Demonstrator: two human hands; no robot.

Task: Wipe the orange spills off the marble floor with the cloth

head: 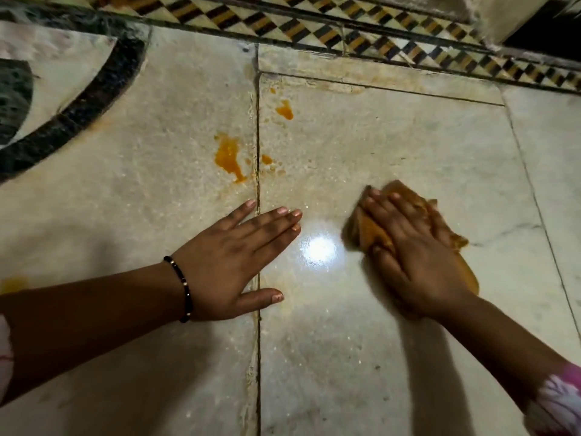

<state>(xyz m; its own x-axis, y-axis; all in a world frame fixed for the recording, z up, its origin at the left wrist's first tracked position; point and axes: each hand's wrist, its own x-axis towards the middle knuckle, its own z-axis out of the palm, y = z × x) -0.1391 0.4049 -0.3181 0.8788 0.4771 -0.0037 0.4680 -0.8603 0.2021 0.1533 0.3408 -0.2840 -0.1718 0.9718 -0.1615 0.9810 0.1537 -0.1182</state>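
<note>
My right hand [412,247] presses flat, fingers straight, on a crumpled orange-brown cloth [367,229] lying on the marble floor [393,146]. My left hand [234,261] rests flat on the floor across a tile joint, fingers spread, a dark bead bracelet on its wrist. A large orange spill [228,158] lies beyond my left fingers, just left of the joint. A small orange spot [266,159] sits right of the joint. A smaller orange spill [285,110] lies farther away. A faint orange patch [12,284] shows at the left edge above my forearm.
A checkered black, yellow and white border [361,33] runs along the far edge of the floor. A curved black inlay [78,111] arcs across the left side. A bright light reflection [319,250] glints between my hands. A dark opening [544,36] sits at the top right.
</note>
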